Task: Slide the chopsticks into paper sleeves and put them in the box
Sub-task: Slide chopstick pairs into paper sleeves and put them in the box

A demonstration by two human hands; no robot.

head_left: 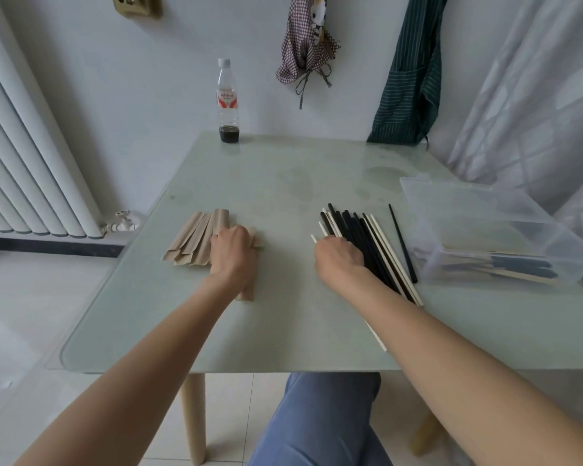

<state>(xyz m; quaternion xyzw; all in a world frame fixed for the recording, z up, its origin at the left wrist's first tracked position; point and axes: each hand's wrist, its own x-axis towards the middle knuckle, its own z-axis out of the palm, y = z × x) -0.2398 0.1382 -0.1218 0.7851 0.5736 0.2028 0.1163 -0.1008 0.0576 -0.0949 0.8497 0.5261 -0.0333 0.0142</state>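
A fan of brown paper sleeves (196, 240) lies on the left of the pale green glass table (283, 324). My left hand (233, 253) rests on top of the sleeves, fingers curled down onto them. A pile of black and white chopsticks (374, 240) lies at the right centre. My right hand (339, 258) is on the pile's left side, fingers curled round some chopsticks. One black chopstick (403, 243) lies apart to the right. A clear plastic box (485, 213) at the right edge holds several sleeved chopsticks (505, 265).
A plastic bottle (229, 102) with a little dark liquid stands at the table's far edge. A radiator (24, 156) lines the left wall. Aprons (411, 68) hang on the back wall, and a curtain hangs at the right. My knee shows below the table's near edge.
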